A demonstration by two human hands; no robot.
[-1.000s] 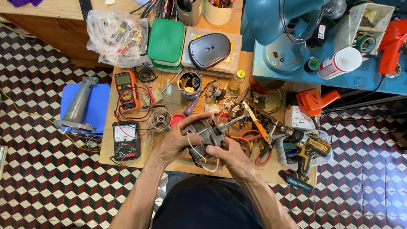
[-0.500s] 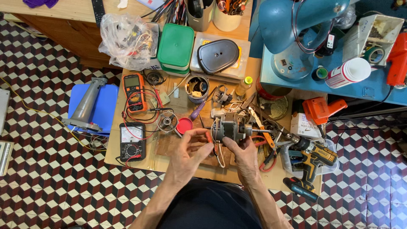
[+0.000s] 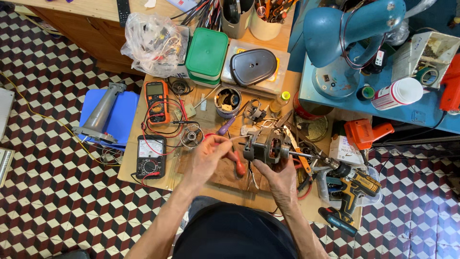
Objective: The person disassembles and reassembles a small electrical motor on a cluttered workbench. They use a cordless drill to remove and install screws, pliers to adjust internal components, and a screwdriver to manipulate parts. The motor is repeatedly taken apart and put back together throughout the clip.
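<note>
My right hand (image 3: 281,178) is wrapped around the bottom of the small grey motor (image 3: 266,147) and holds it up just above the wooden worktop (image 3: 143,158). My left hand (image 3: 207,156) is just left of the motor, with its fingers pinched on thin wires that run to it. The black meter (image 3: 150,156) lies far left of the motor, and the yellow drill (image 3: 352,184) lies to its right.

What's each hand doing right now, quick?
Left hand: closed, pinching wires at the motor's left end.
Right hand: holding the electric motor from below.
</note>
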